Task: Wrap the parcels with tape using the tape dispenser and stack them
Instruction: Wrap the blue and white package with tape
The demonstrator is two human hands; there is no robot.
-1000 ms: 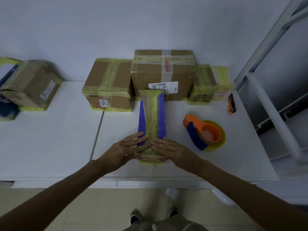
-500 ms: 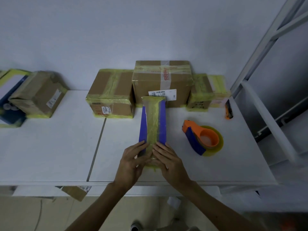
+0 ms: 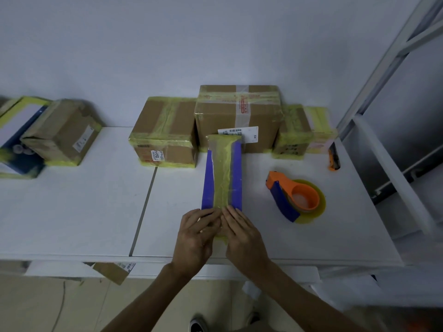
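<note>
- Since the earlier frame both forearms have swung inward. The left hand (image 3: 195, 236) and right hand (image 3: 244, 236) now point forward, side by side.
- The blue parcel (image 3: 224, 173) lies lengthwise on the table (image 3: 72, 212), with the tape dispenser (image 3: 294, 197) apart to its right.
- Rubbing the tape end down from the middle outward should avoid wrinkles.
- Both hands press near-straight fingers flat on the parcel's near end, pinching nothing.

Probably a packing or mailroom corner, white counter (image 3: 72, 212) against a bare wall (image 3: 167, 44); taped cardboard parcels (image 3: 165, 125) bearing shipping labels (image 3: 238, 131), lined along it; orange tape dispenser (image 3: 294, 200); white metal racking (image 3: 386, 65) at right
</note>
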